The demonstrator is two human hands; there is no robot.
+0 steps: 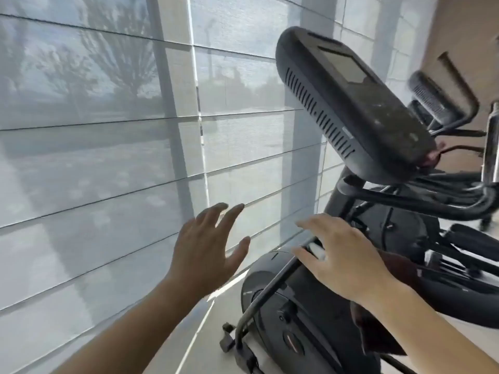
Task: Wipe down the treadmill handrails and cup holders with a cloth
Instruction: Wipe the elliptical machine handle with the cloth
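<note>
A dark red cloth (378,330) hangs under the person's right wrist, draped down beside the black machine (305,314). Its lower edge is dim, so I cannot tell where it ends or just how it is held.

The right hand (343,255) lies palm down on top of a thin black bar (272,284) that slants up from the floor. The fingers (310,225) are spread a little and stretched forward. A small white piece (317,251) on the bar shows under them. They are not curled around the bar.

The left hand (208,244) is up in the air, just left of the machine, touching nothing. Its fingers are open and spread wide.

Above the hands, the big black console (351,109) tilts over, with curved black handrails (421,201) sticking out below it to the right.

On the left, a wall of pale window blinds (108,147) runs close along the machine. Only a narrow strip of light floor (189,330) lies between the blinds and the machine's base. More gym machines (442,103) crowd the right side.
</note>
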